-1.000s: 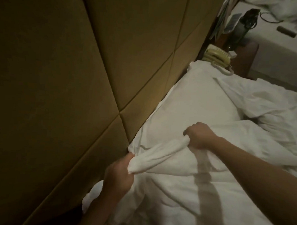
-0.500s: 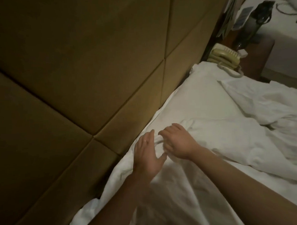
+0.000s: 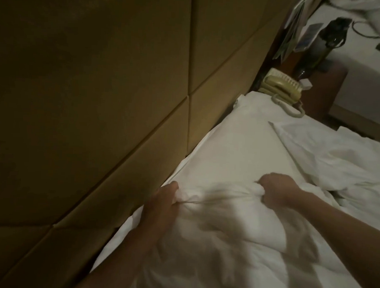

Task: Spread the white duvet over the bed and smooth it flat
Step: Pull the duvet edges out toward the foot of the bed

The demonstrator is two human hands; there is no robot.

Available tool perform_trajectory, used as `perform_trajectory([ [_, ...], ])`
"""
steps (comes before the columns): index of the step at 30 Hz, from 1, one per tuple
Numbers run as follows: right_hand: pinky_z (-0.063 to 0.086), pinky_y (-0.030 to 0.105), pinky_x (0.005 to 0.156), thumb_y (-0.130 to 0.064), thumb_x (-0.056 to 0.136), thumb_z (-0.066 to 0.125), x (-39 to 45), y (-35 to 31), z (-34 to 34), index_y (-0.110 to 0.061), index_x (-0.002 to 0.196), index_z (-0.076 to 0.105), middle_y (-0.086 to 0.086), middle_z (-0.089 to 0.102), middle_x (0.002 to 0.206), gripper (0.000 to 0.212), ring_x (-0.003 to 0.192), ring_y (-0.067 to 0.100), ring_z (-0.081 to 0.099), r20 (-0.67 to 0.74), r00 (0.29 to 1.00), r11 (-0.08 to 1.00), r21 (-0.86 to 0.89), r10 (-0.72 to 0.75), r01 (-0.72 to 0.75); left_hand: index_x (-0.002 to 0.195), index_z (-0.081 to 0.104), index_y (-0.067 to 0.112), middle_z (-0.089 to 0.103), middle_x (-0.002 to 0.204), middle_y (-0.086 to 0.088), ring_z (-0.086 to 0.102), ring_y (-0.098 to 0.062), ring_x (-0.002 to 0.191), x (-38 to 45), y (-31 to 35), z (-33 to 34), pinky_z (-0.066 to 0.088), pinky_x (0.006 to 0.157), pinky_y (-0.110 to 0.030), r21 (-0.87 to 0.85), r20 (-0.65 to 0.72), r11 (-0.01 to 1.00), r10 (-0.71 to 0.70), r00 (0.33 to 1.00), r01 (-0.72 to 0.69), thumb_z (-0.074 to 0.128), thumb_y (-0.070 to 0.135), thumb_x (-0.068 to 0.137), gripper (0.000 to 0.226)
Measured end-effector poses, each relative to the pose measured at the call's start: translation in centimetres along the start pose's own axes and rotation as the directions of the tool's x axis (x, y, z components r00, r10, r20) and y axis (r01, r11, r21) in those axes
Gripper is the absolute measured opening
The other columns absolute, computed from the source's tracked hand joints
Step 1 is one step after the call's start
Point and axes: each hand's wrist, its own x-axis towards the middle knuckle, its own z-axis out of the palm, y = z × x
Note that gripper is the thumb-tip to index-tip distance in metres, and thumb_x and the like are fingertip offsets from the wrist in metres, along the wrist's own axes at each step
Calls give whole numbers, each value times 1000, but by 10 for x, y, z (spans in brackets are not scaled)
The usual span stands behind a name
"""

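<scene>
Both hands have the duvet (image 3: 234, 250) edge bunched in clenched fingers: left hand (image 3: 167, 197) right by the headboard (image 3: 98, 118), right hand (image 3: 276, 189) further onto the bed (image 3: 239, 146). The held edge runs hand to hand along the headboard, and the rest lies crumpled toward me, so I'd guess pull apart next.

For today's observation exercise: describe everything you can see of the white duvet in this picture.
The white duvet is soft, thick, plain fabric, rumpled into folds and partly blurred. It lies heaped on the bed at the headboard end, below the pillow, not yet flat. Its upper edge is bunched and stretched between the left hand beside the padded headboard and the right hand, both gripping it. More crumpled white bedding lies to the right.
</scene>
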Motion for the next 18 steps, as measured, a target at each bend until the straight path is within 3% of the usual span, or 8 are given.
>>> perform_trajectory([
  [2, 52, 35, 84, -26, 75, 70, -1, 0, -49, -26, 98, 72, -1, 71, 97, 24, 95, 24, 64, -396, 916, 990, 139, 67, -13, 98, 57, 18, 62, 90, 2, 54, -12, 82, -2, -4, 0, 38, 74, -22, -71, -43, 995, -73, 996, 70, 52, 11, 95, 10],
  [5, 42, 30, 53, -11, 63, 71, -10, -27, -117, -20, 59, 51, -3, 44, 54, 22, 53, 19, 45, -937, 347, 944, 73, -46, 322, 122, 51, 34, 67, 93, 3, 65, -10, 87, -1, -8, 9, 41, 89, -11, -50, -220, 998, -32, 975, 22, 48, 19, 100, 27],
  [6, 31, 26, 51, -10, 62, 67, -8, -39, -125, -19, 56, 46, -2, 37, 53, 24, 52, 17, 37, -978, 201, 918, 29, -56, 396, 120, 53, 33, 65, 94, 3, 64, -13, 88, -2, -3, 9, 46, 87, -18, -56, -192, 996, -85, 978, 76, 52, 19, 96, 28],
  [7, 22, 26, 53, -9, 60, 66, -1, -49, -127, -20, 57, 43, -1, 36, 53, 26, 52, 18, 34, -984, 170, 910, 27, -48, 413, 113, 57, 26, 64, 96, 2, 62, -18, 89, -1, 1, 10, 50, 82, -28, -56, -162, 992, -125, 979, 117, 55, 18, 89, 25],
  [10, 29, 30, 60, -3, 56, 75, 49, -67, -74, -17, 66, 51, 4, 51, 62, 30, 60, 26, 49, -896, 440, 908, 126, -69, 400, 102, 59, 17, 62, 97, -3, 59, -28, 92, 8, 21, 14, 46, 78, -40, -1, -162, 973, -228, 960, 231, 62, 12, 73, 29],
  [12, 41, 38, 74, -17, 78, 69, 73, -72, -16, -13, 80, 60, 8, 58, 75, 10, 73, 30, 56, -793, 584, 919, 82, -174, 385, 116, 56, 19, 63, 112, -4, 58, -26, 101, 24, 32, 27, 48, 87, -42, 39, -177, 992, -108, 978, 116, 64, 26, 74, 44],
  [15, 41, 35, 95, -29, 96, 41, 83, -70, 33, -11, 97, 65, 7, 65, 94, 30, 91, 23, 59, -630, 705, 863, 106, -326, 494, 147, 31, 31, 38, 150, 5, 37, -13, 133, 60, 62, 44, 29, 113, -38, -20, -106, 1000, -22, 994, 20, 30, 63, 81, 74],
  [18, 42, 33, 93, -19, 92, 48, 88, -38, 8, -14, 99, 67, 3, 66, 95, 21, 90, 18, 57, -648, 706, 817, 222, -285, 533, 149, 33, 26, 39, 151, 6, 36, -14, 138, 107, 79, 58, 30, 115, -36, -131, -103, 991, -26, 994, 12, 27, 73, 87, 78],
])
